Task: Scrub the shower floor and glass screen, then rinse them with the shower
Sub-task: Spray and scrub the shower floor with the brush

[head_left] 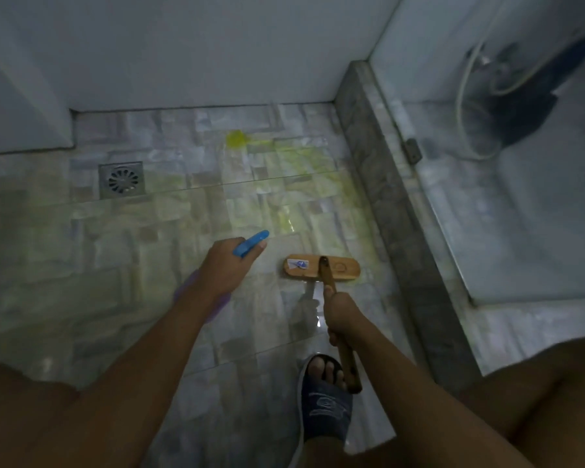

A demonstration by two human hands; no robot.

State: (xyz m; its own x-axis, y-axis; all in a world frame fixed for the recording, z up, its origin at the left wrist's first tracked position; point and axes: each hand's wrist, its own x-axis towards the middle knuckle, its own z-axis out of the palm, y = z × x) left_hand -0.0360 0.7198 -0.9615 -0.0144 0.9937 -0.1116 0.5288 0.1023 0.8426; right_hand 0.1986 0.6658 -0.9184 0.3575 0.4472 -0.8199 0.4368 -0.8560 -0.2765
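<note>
Scrub brush [321, 267]: wooden head flat on the wet shower floor [149, 251], beside the stone kerb [385, 211]. Your right hand [340, 315]: grip clenched on its handle. Your left hand [228, 265]: grip grasping a blue-nozzled bottle [250, 243]. Yellow cleaner puddle [237, 138] and drain [121, 180] beyond.

— What's the brush [321, 267] made of?
— Wood, head and handle, smooth with a dull sheen (a paper sticker sits on the head).
— The floor [122, 251]?
— Glossy stone-look tile, wet and reflective; the drain [121, 179] is bare metal.
— And the bottle [250, 244]?
— Shiny blue plastic. The screen [507, 204] is hazy glass, the slipper [325, 408] matt cloth-like.
</note>
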